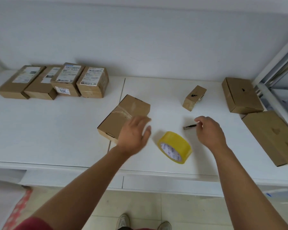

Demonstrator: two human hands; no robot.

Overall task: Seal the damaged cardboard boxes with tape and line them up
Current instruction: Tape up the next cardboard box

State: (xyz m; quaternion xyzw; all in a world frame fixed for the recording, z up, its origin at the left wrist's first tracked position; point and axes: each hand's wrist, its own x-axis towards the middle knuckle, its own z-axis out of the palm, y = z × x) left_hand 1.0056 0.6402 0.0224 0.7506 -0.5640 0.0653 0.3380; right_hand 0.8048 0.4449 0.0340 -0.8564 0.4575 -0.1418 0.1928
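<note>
A taped cardboard box (123,115) lies on the white table (56,130) in front of me. My left hand (134,135) hovers over its near right corner, blurred, fingers spread and holding nothing. A yellow tape roll (175,146) stands on edge between my hands. My right hand (209,131) has loosely curled fingers just right of a small utility knife (189,127); whether it touches the knife is unclear. A small box with a torn hole (194,97) sits behind the knife. Two larger damaged boxes (241,95) (271,136) lie at the right.
Several labelled boxes (56,82) stand in a row at the back left against the wall. A metal shelf frame (276,63) rises at the right. The table's front edge (140,175) runs below my forearms, with floor and my shoes beneath.
</note>
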